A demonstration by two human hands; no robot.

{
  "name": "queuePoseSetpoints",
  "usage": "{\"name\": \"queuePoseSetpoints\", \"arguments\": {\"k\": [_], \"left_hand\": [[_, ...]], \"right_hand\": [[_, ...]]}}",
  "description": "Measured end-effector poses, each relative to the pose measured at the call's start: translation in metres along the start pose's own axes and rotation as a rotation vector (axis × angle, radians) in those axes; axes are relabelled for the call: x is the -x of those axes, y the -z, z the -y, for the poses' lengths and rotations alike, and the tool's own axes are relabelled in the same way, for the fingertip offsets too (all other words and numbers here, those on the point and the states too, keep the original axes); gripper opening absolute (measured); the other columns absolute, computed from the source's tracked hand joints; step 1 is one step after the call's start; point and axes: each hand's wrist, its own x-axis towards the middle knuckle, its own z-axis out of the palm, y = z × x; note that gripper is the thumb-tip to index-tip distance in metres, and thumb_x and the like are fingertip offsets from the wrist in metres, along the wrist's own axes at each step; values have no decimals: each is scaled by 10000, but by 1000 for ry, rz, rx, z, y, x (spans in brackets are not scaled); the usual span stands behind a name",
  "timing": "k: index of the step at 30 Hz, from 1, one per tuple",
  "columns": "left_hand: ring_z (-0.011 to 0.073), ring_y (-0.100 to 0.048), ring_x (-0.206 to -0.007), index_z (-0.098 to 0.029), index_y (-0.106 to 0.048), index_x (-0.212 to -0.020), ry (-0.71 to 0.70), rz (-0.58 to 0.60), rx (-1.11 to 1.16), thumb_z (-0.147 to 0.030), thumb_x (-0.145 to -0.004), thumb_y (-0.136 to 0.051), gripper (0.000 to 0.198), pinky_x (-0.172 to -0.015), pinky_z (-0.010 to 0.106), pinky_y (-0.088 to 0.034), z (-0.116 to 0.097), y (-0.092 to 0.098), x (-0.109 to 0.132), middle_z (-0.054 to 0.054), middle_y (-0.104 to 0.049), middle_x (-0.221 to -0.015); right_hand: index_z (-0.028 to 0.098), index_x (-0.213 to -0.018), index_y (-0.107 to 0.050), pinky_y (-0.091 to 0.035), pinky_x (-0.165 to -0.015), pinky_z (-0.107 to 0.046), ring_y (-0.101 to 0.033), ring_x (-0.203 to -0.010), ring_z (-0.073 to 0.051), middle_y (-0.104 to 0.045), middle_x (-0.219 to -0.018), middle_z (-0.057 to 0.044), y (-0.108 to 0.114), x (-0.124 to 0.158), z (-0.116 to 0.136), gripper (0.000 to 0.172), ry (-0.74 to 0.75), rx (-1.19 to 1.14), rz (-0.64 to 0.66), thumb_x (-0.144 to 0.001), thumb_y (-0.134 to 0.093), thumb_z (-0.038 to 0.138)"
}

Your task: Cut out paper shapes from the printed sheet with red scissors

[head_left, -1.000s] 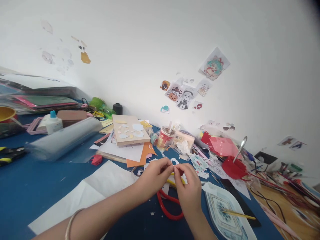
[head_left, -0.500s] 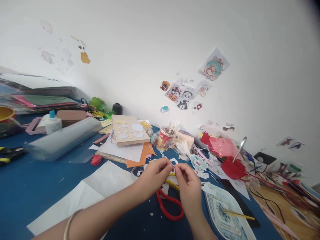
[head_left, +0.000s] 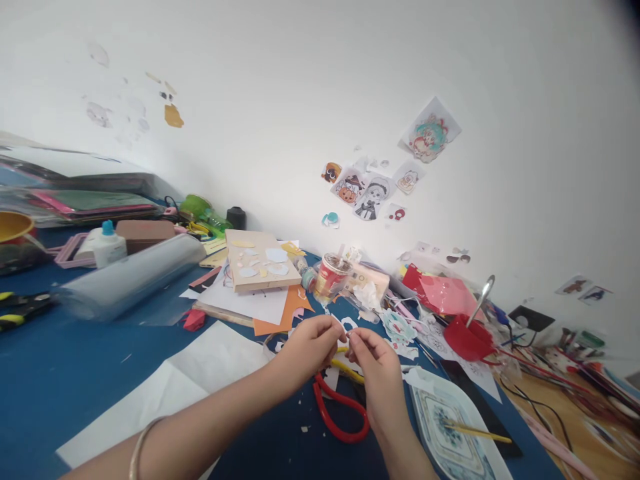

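Observation:
My left hand (head_left: 311, 348) and my right hand (head_left: 379, 363) meet fingertip to fingertip above the blue table. Each has thumb and index finger pinched together; whatever lies between the tips is too small to make out. Beneath them are scissors with red handles (head_left: 340, 437) and a yellow part (head_left: 347, 370), partly covered by the hands. White cut paper (head_left: 349, 324) lies just behind the fingertips. A wrinkled white sheet (head_left: 200, 373) spreads under and beside my left forearm.
Behind stand a cardboard block (head_left: 260, 260) with paper scraps and a red cup (head_left: 332, 277). At right are a white-blue tray (head_left: 425, 407) with a yellow stick (head_left: 477, 432) and a red holder (head_left: 467, 339). A clear roll (head_left: 130, 277) and a glue bottle (head_left: 109, 248) lie left.
Both hands stay nearly in place, with the fingertips shifting slightly. The whole view has moved a little.

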Motion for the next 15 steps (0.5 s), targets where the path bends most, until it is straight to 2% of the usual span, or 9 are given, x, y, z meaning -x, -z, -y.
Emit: {"name": "queuePoseSetpoints", "arguments": {"k": [8,12,15], "left_hand": [[68,-292,-328,-188,-484,-657,-32,-82,-15,-344,-759,-405,202,-383,190,-247,3,9,-8,-109,-344,-352],[63,-284,-320,-186,-472,-654,-40,-119,-16,-333,-757,-402,193,-376,186,-239,6,13,-13,-108,-359,-358],[63,-292,-320,-188,-466,-649,-50,-128,-24,-317,-760,-394,186,-383,186,-251,10,16,-16,-112,-352,-358]], "right_hand": [[178,-664,-578,-416,-538,-241,-521,-584,-154,-533,-590,18,2,-4,4,192,104,289,147,-796,-497,292],[186,-685,-535,-376,-494,-227,-477,-549,-138,-493,-585,36,4,-10,-3,138,151,411,148,-792,-496,265],[187,-717,-551,-394,-510,-245,-515,-573,-161,-547,-620,10,9,-16,-9,132,188,528,142,-797,-477,260]]}}
